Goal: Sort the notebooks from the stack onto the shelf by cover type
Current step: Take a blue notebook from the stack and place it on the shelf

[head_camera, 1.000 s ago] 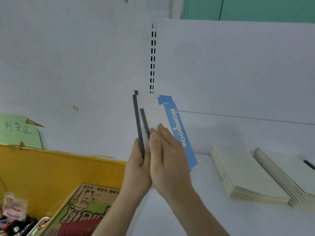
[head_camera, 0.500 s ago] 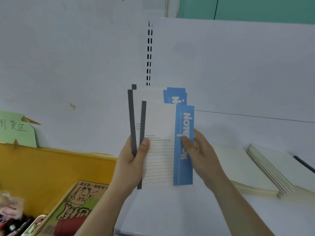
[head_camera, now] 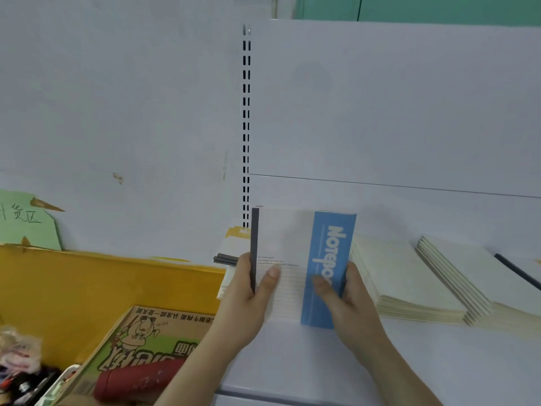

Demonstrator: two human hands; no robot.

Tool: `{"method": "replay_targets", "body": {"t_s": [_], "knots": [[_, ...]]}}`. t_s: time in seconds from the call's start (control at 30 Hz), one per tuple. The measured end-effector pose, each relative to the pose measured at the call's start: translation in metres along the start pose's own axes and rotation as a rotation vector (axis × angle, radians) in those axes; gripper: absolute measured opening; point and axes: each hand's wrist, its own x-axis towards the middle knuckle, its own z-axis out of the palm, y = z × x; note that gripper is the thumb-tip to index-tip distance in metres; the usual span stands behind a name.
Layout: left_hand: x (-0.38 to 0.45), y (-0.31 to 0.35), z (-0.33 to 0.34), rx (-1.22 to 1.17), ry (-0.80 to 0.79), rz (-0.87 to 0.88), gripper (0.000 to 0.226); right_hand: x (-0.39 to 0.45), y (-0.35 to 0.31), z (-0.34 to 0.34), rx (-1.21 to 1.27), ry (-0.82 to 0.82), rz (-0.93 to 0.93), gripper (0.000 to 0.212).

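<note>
Holding one notebook point(head_camera: 304, 268) upright over white shelf point(head_camera: 307, 361), left hand point(head_camera: 248, 291) pinching dark spine edge, right hand point(head_camera: 348, 297) gripping blue strip side; two cream stacks point(head_camera: 409, 282) lying flat just right, few more notebooks point(head_camera: 231, 259) behind left

I hold a notebook point(head_camera: 288, 268) upright over the white shelf point(head_camera: 380, 361), its blue band reading "Notebook" toward 3 o'clock and a dark spine at 9 o'clock. My left hand point(head_camera: 248, 294) grips the spine edge, thumb on the cover; my right hand point(head_camera: 348, 300) grips the blue edge. At 9 o'clock of it, more notebooks point(head_camera: 231, 256) lie behind my left hand. At 3 o'clock, two cream stacks point(head_camera: 409, 282) rest on the shelf. At 7 o'clock sits a cardboard box point(head_camera: 140, 341).
</note>
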Motion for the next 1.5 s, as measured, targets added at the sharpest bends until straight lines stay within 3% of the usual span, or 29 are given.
{"method": "replay_targets", "body": {"t_s": [0.27,0.4,0.67,0.8,0.93,1.13,1.23,1.5], "knots": [[-0.005,-0.004,0.009,0.019,0.063,-0.05,0.014,-0.005,0.005,-0.004,-0.071,-0.026,0.073,0.011],[-0.006,-0.004,0.013,0.037,0.006,-0.073,0.011,-0.002,0.01,-0.01,-0.144,-0.103,0.123,0.012],[-0.003,0.007,0.017,0.148,0.088,-0.005,0.015,-0.018,0.004,-0.02,-0.165,-0.072,0.062,0.02],[-0.001,0.031,0.027,0.092,0.059,0.025,0.014,-0.035,-0.011,-0.039,-0.234,0.045,-0.001,0.032],[0.0,0.049,0.056,-0.005,0.031,0.058,0.018,-0.062,-0.012,-0.064,-0.383,0.201,0.004,0.028],[-0.022,0.073,0.128,-0.051,-0.291,0.119,0.019,-0.12,-0.028,-0.128,-0.36,0.514,0.06,0.026],[-0.036,0.079,0.17,-0.017,-0.484,0.192,0.037,-0.149,-0.032,-0.168,-0.341,0.643,0.089,0.024],[-0.107,0.12,0.303,0.238,-0.715,0.346,0.125,-0.215,-0.021,-0.309,-0.4,0.788,0.136,0.029]]}}
